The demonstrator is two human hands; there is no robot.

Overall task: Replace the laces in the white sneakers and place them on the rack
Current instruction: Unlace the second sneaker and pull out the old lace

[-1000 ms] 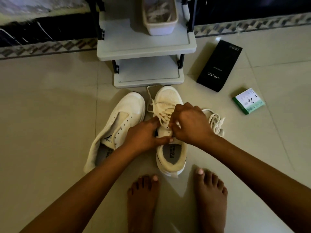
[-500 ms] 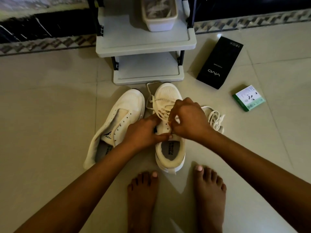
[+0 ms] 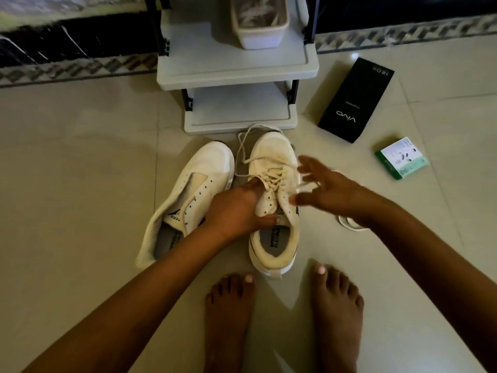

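Observation:
Two white sneakers stand on the tiled floor before a grey rack point(image 3: 236, 74). The right sneaker point(image 3: 274, 154) is partly laced, with loose lace ends trailing past its toe. My left hand point(image 3: 236, 211) grips this sneaker at its left side, thumb across the tongue. My right hand point(image 3: 325, 187) hovers over the sneaker's right side with fingers spread, holding nothing. The left sneaker point(image 3: 199, 181) lies unlaced, tongue exposed. A loose white lace point(image 3: 349, 224) lies on the floor, partly hidden under my right wrist.
A white bin point(image 3: 261, 36) with laces sits on the rack's upper shelf. A black phone box point(image 3: 355, 100) and a small green-and-white box point(image 3: 402, 158) lie on the floor to the right. My bare feet point(image 3: 336, 310) stand just behind the sneakers.
My right hand has let go of the lace and swung out to the right with fingers spread. My left hand stays on the right sneaker.

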